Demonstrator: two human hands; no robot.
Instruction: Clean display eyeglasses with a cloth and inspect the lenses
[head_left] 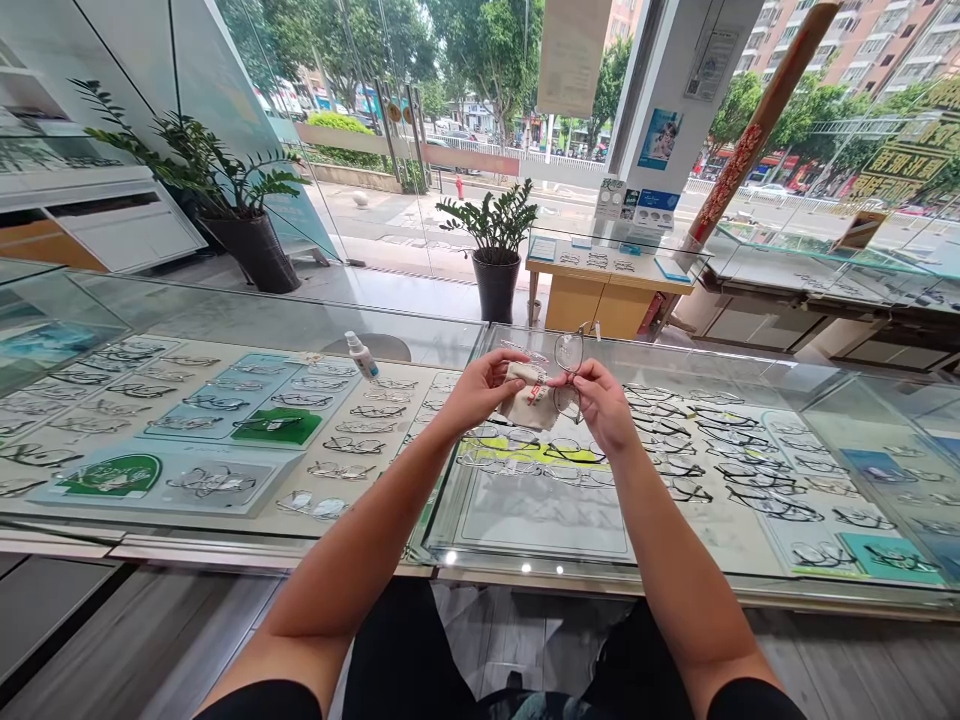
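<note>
- Glasses (568,354), 1 lens above the other, sit between the left hand (484,388) and right hand (606,405), above the glass bench (540,515).
- Right hand pinches the frame.
- Left hand grips a pale cloth (529,402) beside the lower lens; cannot tell if they touch.
- White bottle (363,356) stands left of both hands.
- Rows of eyeglasses (776,507) lie under glass on both sides of the hands.

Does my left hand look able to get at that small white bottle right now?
Probably yes: nothing visible blocks the way between your left hand and the white bottle, though that hand holds a beige cloth.
</note>
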